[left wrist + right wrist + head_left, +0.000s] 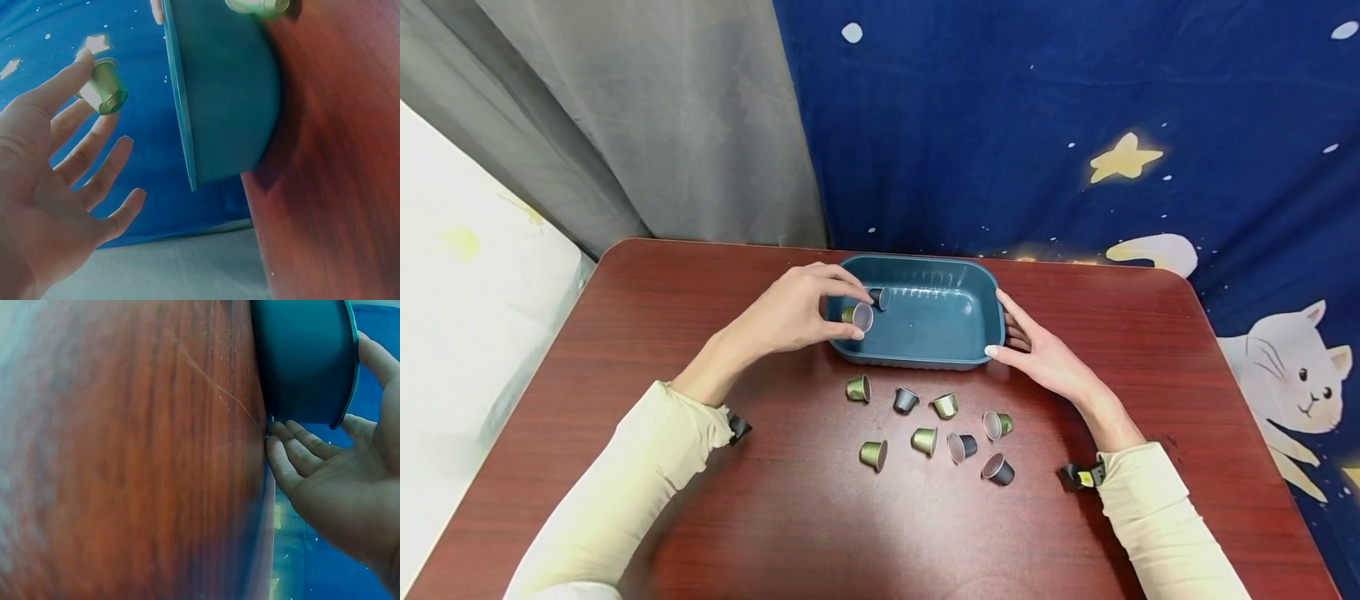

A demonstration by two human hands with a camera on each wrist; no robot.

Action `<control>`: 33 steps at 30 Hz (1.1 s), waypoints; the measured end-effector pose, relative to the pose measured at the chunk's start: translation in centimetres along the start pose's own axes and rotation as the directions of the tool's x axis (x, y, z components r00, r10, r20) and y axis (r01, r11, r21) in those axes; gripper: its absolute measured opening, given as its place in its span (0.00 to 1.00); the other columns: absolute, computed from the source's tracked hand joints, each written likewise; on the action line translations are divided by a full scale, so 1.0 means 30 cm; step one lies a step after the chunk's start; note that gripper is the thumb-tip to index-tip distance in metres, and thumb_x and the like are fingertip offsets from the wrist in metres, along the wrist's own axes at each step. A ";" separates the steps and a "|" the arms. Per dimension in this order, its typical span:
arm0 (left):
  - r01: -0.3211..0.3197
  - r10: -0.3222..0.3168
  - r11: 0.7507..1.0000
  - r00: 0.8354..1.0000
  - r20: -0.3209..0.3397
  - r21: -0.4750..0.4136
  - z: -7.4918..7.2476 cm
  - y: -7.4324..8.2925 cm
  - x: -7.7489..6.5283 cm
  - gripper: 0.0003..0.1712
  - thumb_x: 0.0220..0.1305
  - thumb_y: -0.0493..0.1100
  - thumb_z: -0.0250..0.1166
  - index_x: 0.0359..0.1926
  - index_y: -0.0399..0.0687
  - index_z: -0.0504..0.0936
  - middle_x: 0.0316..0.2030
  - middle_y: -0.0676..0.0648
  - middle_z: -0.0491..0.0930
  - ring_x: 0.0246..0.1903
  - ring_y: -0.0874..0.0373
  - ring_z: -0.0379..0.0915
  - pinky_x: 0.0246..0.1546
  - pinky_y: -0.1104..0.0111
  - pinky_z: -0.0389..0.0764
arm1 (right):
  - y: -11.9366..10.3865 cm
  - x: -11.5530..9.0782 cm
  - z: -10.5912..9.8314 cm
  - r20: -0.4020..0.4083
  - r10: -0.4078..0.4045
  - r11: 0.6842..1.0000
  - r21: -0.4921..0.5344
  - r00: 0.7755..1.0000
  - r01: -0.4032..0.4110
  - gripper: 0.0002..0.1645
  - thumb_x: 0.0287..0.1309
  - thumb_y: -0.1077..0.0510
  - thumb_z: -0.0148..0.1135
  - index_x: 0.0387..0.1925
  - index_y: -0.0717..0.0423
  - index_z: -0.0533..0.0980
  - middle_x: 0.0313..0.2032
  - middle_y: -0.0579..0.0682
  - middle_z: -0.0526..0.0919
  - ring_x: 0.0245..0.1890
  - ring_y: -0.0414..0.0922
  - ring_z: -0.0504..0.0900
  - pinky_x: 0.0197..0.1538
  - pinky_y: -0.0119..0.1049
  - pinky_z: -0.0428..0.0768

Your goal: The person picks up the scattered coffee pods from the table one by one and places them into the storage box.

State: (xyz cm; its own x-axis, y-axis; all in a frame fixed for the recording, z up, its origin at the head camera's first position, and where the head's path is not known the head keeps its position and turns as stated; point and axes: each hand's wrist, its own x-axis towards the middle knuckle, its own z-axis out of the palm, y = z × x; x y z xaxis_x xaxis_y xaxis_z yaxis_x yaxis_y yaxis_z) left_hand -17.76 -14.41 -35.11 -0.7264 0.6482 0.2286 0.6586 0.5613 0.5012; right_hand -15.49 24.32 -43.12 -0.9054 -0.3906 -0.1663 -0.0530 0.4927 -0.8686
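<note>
A teal plastic basin (925, 362) stands at the table's back edge. Over its left end my left hand (801, 310) pinches a green coffee capsule (105, 87) between thumb and finger, the other fingers spread. Close to those fingertips is a dark capsule (880, 297), at the basin's left side; whether they touch it I cannot tell. My right hand (1045, 354) holds the basin's right end, thumb over the near rim and fingers along the outer wall (306, 362). In front of the basin lie several green capsules (872, 454) and dark capsules (906, 400), tipped on their sides.
The reddish-brown wooden table (760, 517) has rounded back corners. Behind it hang a grey curtain (700, 125) and a blue curtain (970, 125) with stars and a cat. A pale patterned surface (467, 333) is off to the left.
</note>
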 end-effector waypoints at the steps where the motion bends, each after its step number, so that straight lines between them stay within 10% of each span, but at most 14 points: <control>1: 0.006 -0.006 1.000 1.000 0.000 0.002 -0.002 -0.003 0.006 0.22 0.51 0.53 0.79 0.48 0.58 0.88 0.49 0.57 0.81 0.44 0.58 0.75 0.44 0.63 0.75 | 0.001 0.000 0.000 0.000 0.001 1.000 -0.001 1.000 -0.001 0.52 0.65 0.46 0.65 0.78 0.26 0.43 0.73 0.54 0.60 0.70 0.53 0.63 0.70 0.53 0.61; 33: 0.086 -0.081 0.991 0.996 -0.046 0.104 0.056 -0.095 0.091 0.24 0.50 0.55 0.79 0.48 0.55 0.89 0.51 0.53 0.81 0.57 0.52 0.71 0.60 0.53 0.67 | 0.001 0.000 -0.002 0.000 0.010 1.000 -0.012 1.000 -0.010 0.52 0.65 0.45 0.65 0.77 0.24 0.42 0.73 0.55 0.59 0.70 0.54 0.63 0.70 0.53 0.61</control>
State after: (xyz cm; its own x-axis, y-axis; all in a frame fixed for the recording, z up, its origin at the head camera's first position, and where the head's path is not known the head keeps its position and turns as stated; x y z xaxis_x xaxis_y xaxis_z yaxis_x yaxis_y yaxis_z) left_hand -21.30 -13.37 -37.31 -0.7858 0.5761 0.2251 0.6107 0.6653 0.4294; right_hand -15.51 24.40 -43.12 -0.9060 -0.3853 -0.1753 -0.0486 0.5061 -0.8611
